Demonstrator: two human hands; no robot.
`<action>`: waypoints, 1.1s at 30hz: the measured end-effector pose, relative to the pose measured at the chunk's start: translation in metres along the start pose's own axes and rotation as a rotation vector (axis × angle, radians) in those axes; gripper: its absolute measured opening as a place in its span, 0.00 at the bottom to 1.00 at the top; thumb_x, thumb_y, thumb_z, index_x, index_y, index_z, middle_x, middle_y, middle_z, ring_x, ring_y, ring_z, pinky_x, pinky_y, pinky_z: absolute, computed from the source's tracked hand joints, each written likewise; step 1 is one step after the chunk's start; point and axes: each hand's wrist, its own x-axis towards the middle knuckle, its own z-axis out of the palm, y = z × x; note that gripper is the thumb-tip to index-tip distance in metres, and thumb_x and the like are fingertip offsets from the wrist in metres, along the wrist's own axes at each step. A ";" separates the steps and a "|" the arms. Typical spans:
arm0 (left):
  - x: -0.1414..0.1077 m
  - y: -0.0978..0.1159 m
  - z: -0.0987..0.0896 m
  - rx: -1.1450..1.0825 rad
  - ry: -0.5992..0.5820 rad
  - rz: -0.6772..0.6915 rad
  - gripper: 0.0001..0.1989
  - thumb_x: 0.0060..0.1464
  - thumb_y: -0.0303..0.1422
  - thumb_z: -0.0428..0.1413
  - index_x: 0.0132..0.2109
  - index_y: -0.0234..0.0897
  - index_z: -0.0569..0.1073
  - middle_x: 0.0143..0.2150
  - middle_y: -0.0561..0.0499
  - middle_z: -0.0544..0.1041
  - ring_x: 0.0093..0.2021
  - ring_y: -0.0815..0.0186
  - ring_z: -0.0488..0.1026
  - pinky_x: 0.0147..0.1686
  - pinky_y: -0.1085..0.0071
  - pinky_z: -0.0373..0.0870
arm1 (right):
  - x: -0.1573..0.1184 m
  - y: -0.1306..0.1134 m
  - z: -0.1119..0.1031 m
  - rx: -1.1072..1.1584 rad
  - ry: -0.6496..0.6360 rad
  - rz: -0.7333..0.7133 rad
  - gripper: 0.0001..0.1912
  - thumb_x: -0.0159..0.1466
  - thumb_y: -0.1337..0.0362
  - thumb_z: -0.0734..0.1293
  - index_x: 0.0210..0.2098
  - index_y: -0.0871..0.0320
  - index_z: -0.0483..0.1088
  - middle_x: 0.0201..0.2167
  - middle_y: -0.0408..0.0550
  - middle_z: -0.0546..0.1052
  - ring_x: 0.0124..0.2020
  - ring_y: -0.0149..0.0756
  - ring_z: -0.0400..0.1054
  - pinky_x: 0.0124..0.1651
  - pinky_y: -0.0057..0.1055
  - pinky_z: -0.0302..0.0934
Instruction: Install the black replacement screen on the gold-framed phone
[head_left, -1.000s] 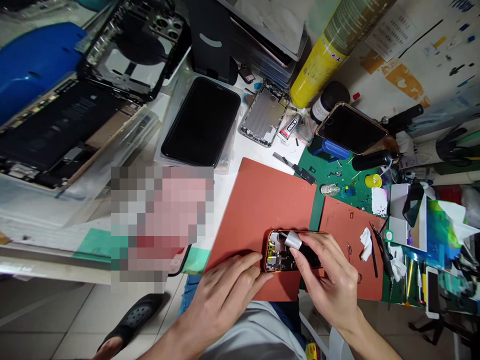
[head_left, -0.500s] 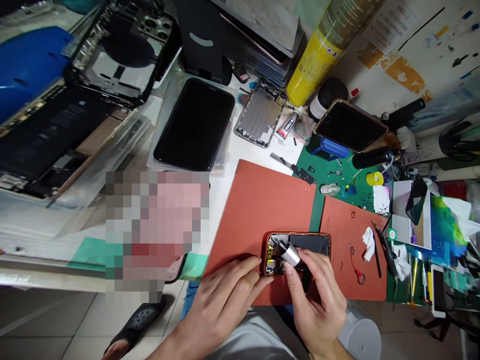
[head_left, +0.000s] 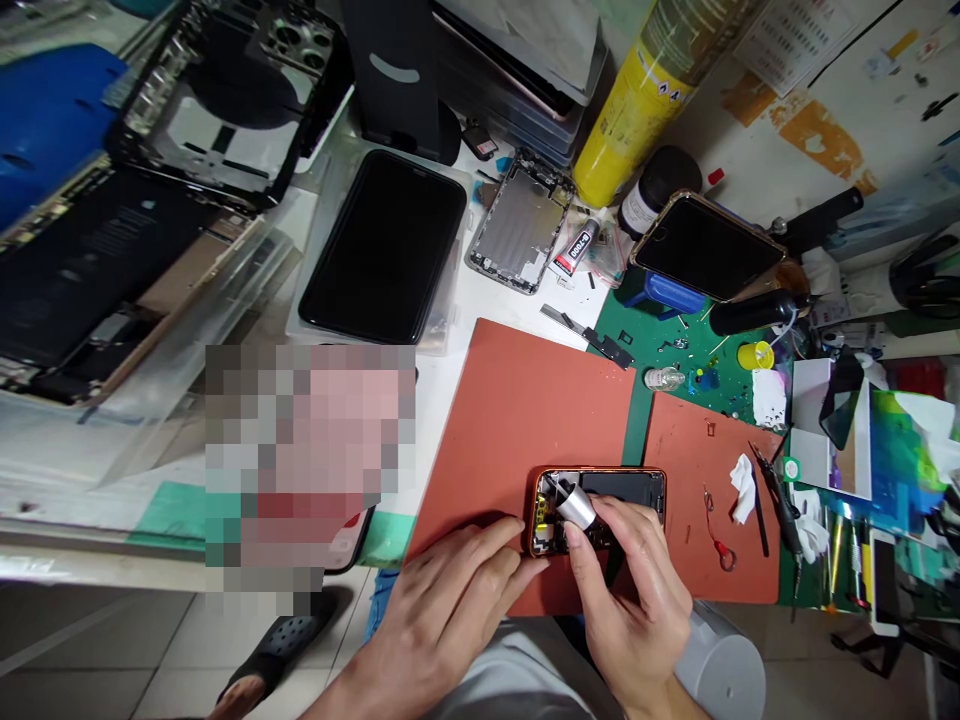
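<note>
An opened phone [head_left: 626,487] with an orange frame lies on the reddish-brown mat [head_left: 540,400], its inner parts showing. My right hand [head_left: 637,590] pinches a short silver cylindrical tool [head_left: 576,508] between thumb and fingers, tilted over the left part of the phone. The tool's dark tip is over the parts inside; whether it touches them cannot be made out. My left hand [head_left: 465,590] rests on the mat with fingers stretched out, their tips at the phone's left edge.
Another reddish-brown mat [head_left: 709,480] holds a red-ringed tool and tweezers. Behind are a black phone [head_left: 386,245], a metal phone housing [head_left: 521,225], a glue tube [head_left: 577,248] and a yellow can [head_left: 630,110]. A blurred patch covers the left edge; a person's foot shows below.
The silver tool has shifted slightly left over the phone, with my right hand still around it. The view has moved a little. My left hand remains beside the phone.
</note>
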 end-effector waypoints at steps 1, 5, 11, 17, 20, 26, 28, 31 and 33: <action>0.000 0.000 0.000 -0.001 -0.001 0.002 0.12 0.66 0.24 0.66 0.54 0.30 0.78 0.47 0.43 0.88 0.42 0.61 0.87 0.47 0.63 0.83 | 0.000 0.000 0.000 0.001 -0.001 0.003 0.18 0.71 0.73 0.74 0.59 0.53 0.78 0.46 0.52 0.84 0.47 0.47 0.79 0.48 0.47 0.76; 0.000 0.000 -0.001 -0.002 -0.011 0.008 0.12 0.65 0.24 0.66 0.55 0.29 0.78 0.47 0.43 0.88 0.43 0.60 0.87 0.47 0.62 0.83 | -0.001 0.000 0.001 0.006 0.001 0.007 0.20 0.70 0.75 0.74 0.59 0.54 0.78 0.47 0.53 0.84 0.48 0.46 0.79 0.48 0.46 0.76; 0.001 -0.001 0.000 0.002 -0.005 0.011 0.13 0.65 0.24 0.66 0.55 0.30 0.78 0.46 0.43 0.88 0.43 0.61 0.86 0.47 0.64 0.83 | 0.000 0.000 0.000 -0.003 0.027 0.002 0.21 0.68 0.77 0.75 0.58 0.55 0.78 0.47 0.53 0.84 0.48 0.47 0.79 0.47 0.45 0.75; -0.003 -0.001 -0.001 -0.013 -0.009 0.014 0.14 0.65 0.24 0.66 0.56 0.30 0.78 0.47 0.43 0.88 0.44 0.60 0.86 0.49 0.63 0.82 | -0.001 -0.002 -0.004 -0.012 0.032 0.013 0.22 0.69 0.77 0.75 0.59 0.55 0.78 0.47 0.53 0.84 0.47 0.47 0.78 0.48 0.45 0.74; -0.003 0.000 -0.002 -0.015 -0.014 0.014 0.12 0.66 0.23 0.65 0.55 0.30 0.78 0.48 0.44 0.88 0.45 0.61 0.86 0.49 0.63 0.82 | 0.000 -0.004 -0.004 -0.009 0.029 0.013 0.21 0.69 0.77 0.75 0.58 0.55 0.78 0.47 0.52 0.84 0.47 0.46 0.78 0.48 0.45 0.74; 0.000 0.000 0.000 -0.006 0.005 0.005 0.10 0.67 0.24 0.65 0.53 0.30 0.79 0.47 0.46 0.88 0.44 0.63 0.86 0.49 0.64 0.81 | 0.002 -0.003 -0.002 -0.019 0.026 -0.018 0.20 0.68 0.77 0.75 0.57 0.58 0.79 0.47 0.52 0.84 0.47 0.44 0.79 0.47 0.42 0.76; -0.001 0.000 0.000 -0.004 0.006 0.008 0.10 0.66 0.23 0.66 0.53 0.30 0.79 0.47 0.45 0.88 0.44 0.63 0.86 0.49 0.64 0.81 | 0.002 -0.002 -0.002 -0.031 0.034 -0.008 0.19 0.68 0.77 0.76 0.57 0.58 0.79 0.46 0.52 0.84 0.47 0.44 0.79 0.47 0.42 0.76; -0.001 -0.001 0.001 -0.005 0.006 0.008 0.10 0.66 0.23 0.65 0.53 0.30 0.78 0.47 0.46 0.88 0.44 0.63 0.86 0.50 0.64 0.81 | 0.001 -0.001 -0.003 -0.050 0.048 0.004 0.18 0.69 0.76 0.76 0.56 0.56 0.79 0.46 0.52 0.85 0.46 0.45 0.79 0.46 0.43 0.76; 0.001 -0.001 0.001 -0.010 0.011 0.006 0.08 0.66 0.23 0.65 0.51 0.31 0.78 0.46 0.46 0.88 0.44 0.64 0.86 0.50 0.64 0.80 | 0.001 -0.001 -0.003 -0.056 0.054 0.010 0.18 0.68 0.76 0.75 0.56 0.56 0.79 0.45 0.51 0.85 0.45 0.45 0.80 0.46 0.43 0.76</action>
